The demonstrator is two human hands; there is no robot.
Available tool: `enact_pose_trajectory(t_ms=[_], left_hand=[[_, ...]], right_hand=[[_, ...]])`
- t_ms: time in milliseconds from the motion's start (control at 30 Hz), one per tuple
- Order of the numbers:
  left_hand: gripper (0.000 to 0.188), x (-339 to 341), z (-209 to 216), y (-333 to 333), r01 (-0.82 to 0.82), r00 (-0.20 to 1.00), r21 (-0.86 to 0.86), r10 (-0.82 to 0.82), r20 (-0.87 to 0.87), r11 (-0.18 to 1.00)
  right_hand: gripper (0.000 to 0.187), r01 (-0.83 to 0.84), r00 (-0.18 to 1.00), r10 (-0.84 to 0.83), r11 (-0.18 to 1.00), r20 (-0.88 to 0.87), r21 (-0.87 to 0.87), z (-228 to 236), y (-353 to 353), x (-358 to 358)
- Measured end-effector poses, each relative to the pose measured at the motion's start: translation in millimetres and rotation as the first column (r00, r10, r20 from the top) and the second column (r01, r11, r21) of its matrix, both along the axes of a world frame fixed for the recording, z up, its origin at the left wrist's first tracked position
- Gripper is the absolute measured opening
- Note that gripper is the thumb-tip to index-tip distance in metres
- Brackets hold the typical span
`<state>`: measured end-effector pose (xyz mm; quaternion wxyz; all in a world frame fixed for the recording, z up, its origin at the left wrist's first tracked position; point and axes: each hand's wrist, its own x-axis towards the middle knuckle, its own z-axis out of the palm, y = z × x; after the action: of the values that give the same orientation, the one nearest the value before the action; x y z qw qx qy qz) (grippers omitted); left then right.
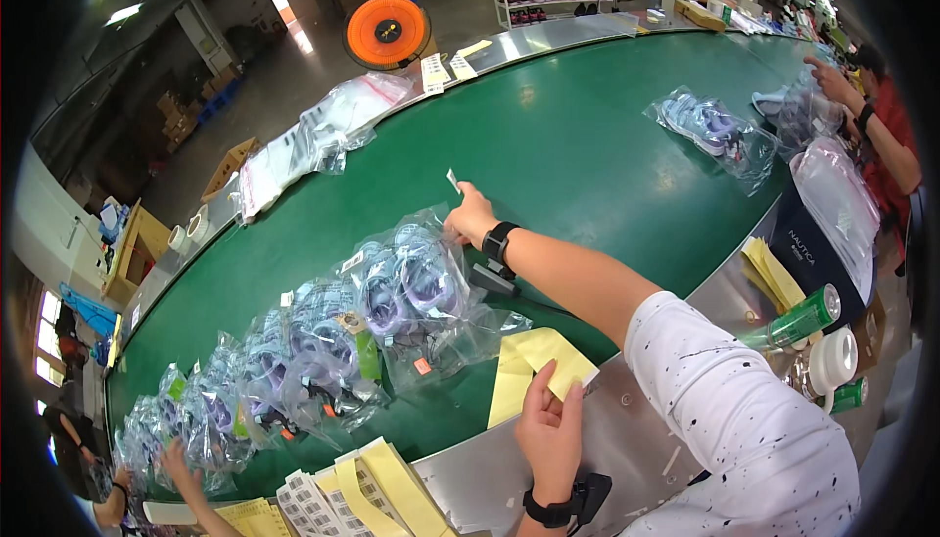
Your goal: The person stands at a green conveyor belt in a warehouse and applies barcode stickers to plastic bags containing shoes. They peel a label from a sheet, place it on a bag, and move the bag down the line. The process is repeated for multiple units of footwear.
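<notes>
My right hand (473,216) reaches over the green conveyor belt (578,145), fingers closed, a small white label (452,181) at its fingertips. Just below it lies a clear plastic bag holding light blue and lilac shoes (416,278), at the near end of a row of similar bagged shoes (264,366). Lower down, my left hand (550,429) is raised with its fingers apart. It is beside yellow label sheets (534,356) at the belt's near edge. Each wrist carries a black strapped device. Under my right forearm sits a dark handle-like object (494,280).
Another bagged pair (715,128) lies at the right, near a co-worker's hand (830,82). Another person's hand (181,468) is by the row at lower left. Plastic bags (313,136) lie along the far ledge, before an orange fan (389,32). Green cans (808,314) stand right.
</notes>
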<state>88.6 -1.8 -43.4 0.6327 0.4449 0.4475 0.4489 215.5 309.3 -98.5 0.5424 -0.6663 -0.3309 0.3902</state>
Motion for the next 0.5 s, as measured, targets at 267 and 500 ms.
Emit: enact_pose_trajectory(t_ms=[267, 500], left_hand=[[0.041, -7.6, 0.9, 1.1, 0.049, 0.998, -0.015, -0.048, 0.030, 0.999], [0.041, -5.2, -7.4, 0.6, 0.011, 0.995, 0.001, -0.011, 0.096, 1.000]], right_hand=[[0.050, -0.095, 0.986, 0.115, 0.983, -0.123, 0.154, 12.9, 4.1, 28.6], [0.012, -0.363, 0.902, 0.345, 0.932, -0.261, -0.023, 33.4, 34.8, 38.1]])
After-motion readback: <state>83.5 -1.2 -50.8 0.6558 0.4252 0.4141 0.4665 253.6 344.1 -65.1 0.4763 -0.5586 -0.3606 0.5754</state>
